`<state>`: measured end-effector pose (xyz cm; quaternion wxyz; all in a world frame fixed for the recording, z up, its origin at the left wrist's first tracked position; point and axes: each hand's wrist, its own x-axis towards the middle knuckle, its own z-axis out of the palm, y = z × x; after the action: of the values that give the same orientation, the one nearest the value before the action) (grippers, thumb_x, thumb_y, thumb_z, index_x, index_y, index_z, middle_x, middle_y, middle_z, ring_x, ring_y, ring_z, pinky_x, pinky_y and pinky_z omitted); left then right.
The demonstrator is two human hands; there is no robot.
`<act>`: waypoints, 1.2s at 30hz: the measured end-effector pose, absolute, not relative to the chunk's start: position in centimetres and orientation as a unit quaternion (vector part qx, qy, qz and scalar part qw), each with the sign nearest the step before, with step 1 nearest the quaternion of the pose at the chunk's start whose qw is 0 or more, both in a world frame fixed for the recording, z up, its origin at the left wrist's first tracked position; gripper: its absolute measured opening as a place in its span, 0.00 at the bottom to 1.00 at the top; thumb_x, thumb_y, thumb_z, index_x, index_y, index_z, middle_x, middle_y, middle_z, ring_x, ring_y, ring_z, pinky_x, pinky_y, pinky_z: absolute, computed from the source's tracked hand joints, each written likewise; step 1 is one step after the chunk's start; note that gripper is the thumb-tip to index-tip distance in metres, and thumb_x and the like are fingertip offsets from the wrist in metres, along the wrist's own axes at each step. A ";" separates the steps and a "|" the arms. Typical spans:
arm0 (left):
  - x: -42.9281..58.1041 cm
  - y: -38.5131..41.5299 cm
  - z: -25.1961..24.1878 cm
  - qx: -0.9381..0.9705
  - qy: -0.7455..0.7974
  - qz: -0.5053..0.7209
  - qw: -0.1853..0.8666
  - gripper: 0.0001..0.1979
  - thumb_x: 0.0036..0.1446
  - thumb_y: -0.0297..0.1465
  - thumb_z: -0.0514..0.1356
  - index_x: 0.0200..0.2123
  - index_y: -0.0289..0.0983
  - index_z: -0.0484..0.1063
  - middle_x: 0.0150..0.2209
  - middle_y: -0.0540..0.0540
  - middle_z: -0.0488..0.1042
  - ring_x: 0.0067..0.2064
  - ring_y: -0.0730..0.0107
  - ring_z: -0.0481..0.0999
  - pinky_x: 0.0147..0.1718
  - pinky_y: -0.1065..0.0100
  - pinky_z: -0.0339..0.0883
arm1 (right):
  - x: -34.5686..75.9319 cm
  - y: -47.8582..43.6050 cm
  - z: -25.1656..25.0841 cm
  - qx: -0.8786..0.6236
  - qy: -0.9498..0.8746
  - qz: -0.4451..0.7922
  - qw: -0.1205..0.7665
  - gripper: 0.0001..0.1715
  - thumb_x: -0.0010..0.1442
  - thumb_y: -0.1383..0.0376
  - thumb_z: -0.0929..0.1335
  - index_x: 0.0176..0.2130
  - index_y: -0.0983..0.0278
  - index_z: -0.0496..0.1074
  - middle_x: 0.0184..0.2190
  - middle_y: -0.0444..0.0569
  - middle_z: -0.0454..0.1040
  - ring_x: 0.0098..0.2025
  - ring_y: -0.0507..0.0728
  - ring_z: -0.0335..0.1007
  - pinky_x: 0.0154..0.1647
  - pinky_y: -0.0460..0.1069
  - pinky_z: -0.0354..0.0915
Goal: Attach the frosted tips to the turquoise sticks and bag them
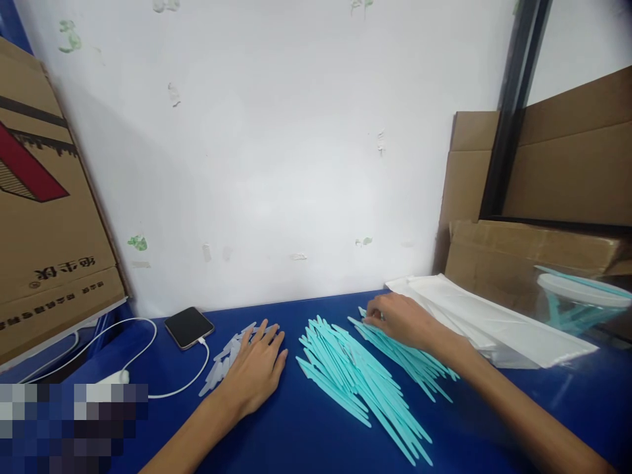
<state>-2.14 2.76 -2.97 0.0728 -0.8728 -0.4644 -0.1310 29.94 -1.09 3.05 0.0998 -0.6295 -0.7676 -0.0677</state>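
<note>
My left hand (257, 368) lies flat, fingers stretched out, on a small pile of clear plastic sticks (224, 359) on the blue table (306, 434). My right hand (399, 320) rests on a second bunch of teal plastic sticks (419, 362), its fingertips curled together at the sticks' far ends, seemingly pinching one. A larger fan of teal sticks (355, 378) lies between my two hands.
A phone (188, 327) with a white charging cable (148, 349) lies at the back left. Folded white bags (498, 326) lie at the right, beside a clear tub (577, 303) holding teal sticks. Cardboard boxes (44, 197) stand left and right against the white wall.
</note>
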 end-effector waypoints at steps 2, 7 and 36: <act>-1.9 2.5 -2.9 -0.880 -0.444 -0.141 0.093 0.22 0.69 0.35 0.47 0.59 0.35 0.70 0.61 0.37 0.70 0.67 0.45 0.60 0.64 0.41 0.50 | 29.4 -1.5 3.1 -0.573 -0.813 -0.007 0.100 0.17 0.66 0.54 0.65 0.38 0.58 0.80 0.34 0.48 0.81 0.36 0.58 0.77 0.33 0.48 0.63; -1.2 1.9 -2.5 -0.903 -0.382 -0.159 0.118 0.18 0.67 0.27 0.50 0.55 0.40 0.73 0.53 0.41 0.78 0.59 0.51 0.70 0.61 0.44 0.55 | 28.5 -2.0 2.3 -0.561 -0.824 0.000 0.075 0.13 0.64 0.56 0.67 0.42 0.58 0.79 0.32 0.47 0.81 0.38 0.61 0.77 0.33 0.49 0.61; -0.9 1.6 -1.6 -0.878 -0.363 -0.313 -0.007 0.19 0.69 0.27 0.46 0.59 0.42 0.67 0.49 0.43 0.73 0.45 0.63 0.76 0.42 0.63 0.71 | 26.3 -1.8 1.8 -0.587 -0.792 -0.066 0.154 0.13 0.72 0.60 0.59 0.46 0.61 0.69 0.27 0.45 0.76 0.30 0.56 0.73 0.26 0.47 0.49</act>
<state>-0.95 1.59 -1.59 -0.0071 -0.8776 -0.3629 -0.3133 26.28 -1.80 1.78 0.1536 -0.5868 -0.7923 -0.0657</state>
